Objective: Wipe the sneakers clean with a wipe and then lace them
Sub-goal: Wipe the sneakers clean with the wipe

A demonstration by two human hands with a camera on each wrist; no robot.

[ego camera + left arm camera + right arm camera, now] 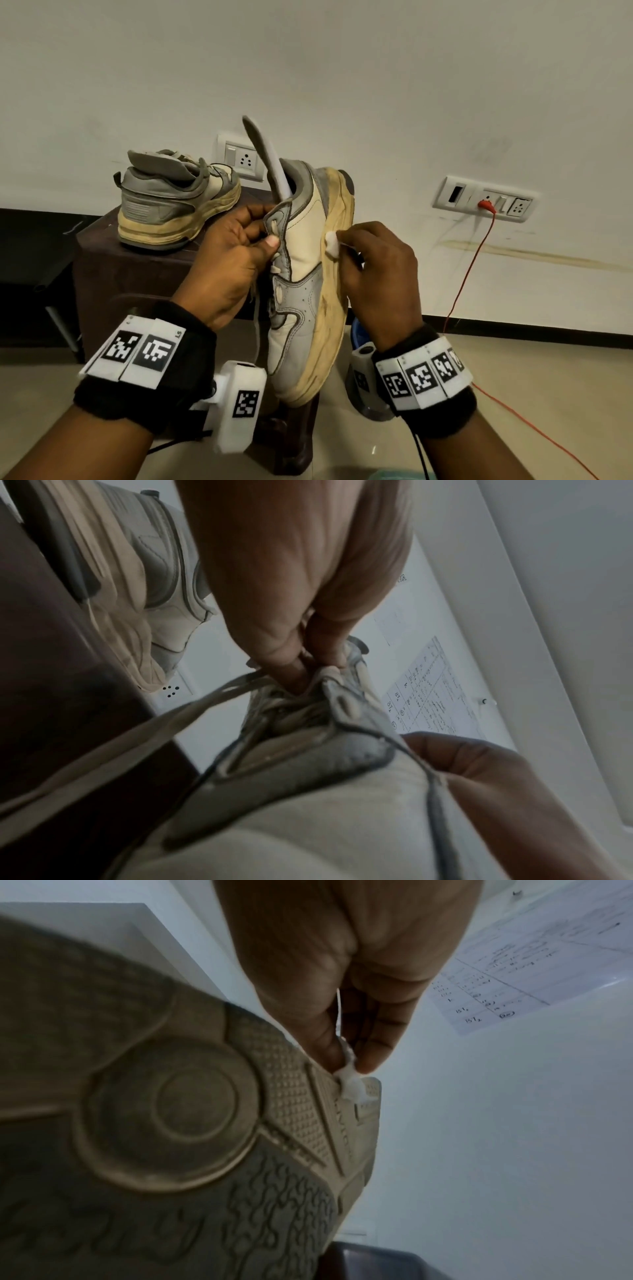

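Wrist bands: black cuffs with white coded tags sit on both forearms, closest to the head camera.
Left hand (236, 253): closed on the eyelet edge of the held sneaker, thumb pressed on the grey lace panel, fingers curled in behind it by the tongue.
Held sneaker (301, 274): up in the air between both hands, stood on end with the heel high and the toe low, its yellowed sole facing right. It is cream and grey.
Insole (265, 157): grey, poking up out of the held sneaker's opening; the shoe holds nothing else that I can make out.
Lace (130, 737): a loose cream strand hangs from the eyelets past the left wrist.
Other sneaker (174, 198): standing upright on the dark brown stool (102, 270) back left, heel toward us, well apart from the hands.
Wipe (331, 241): a small white wad, touching the sole's side edge about midway along the shoe.
Right hand (380, 270): pinching that wipe between thumb and fingertips, pressing it onto the sole.
Wall sockets: one plate behind the stool, a second to the right with an orange cable (466, 274) plugged in and trailing to the floor.
Under the right wrist: something blue, mostly hidden; I cannot tell what it is.
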